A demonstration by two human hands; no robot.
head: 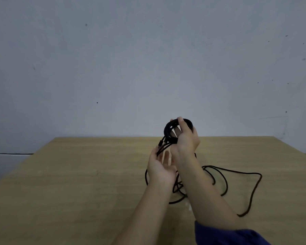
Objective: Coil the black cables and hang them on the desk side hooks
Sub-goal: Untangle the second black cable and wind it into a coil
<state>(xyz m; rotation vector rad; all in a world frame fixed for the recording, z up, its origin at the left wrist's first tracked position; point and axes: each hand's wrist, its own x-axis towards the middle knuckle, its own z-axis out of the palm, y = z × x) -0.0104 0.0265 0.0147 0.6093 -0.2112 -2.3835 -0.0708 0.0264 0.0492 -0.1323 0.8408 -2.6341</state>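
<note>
Blue sleeve (219,234) lowest; right hand (185,138) grips the black coil (170,129), left hand (160,167) lies open beneath its trailing strands — limp, light cable (237,170), best pinched where loops bunch.

- Over the desk's (78,174) far edge: coil (170,129) in right hand (185,138).
- Nearer, over the desk: left hand (160,167).
- On the desk, right: cable (254,188).
- Behind the desk: wall (148,59).

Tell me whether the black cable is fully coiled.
Partly coiled. The right hand holds a small coil, and loose loops lie spread on the wooden desk.
</note>
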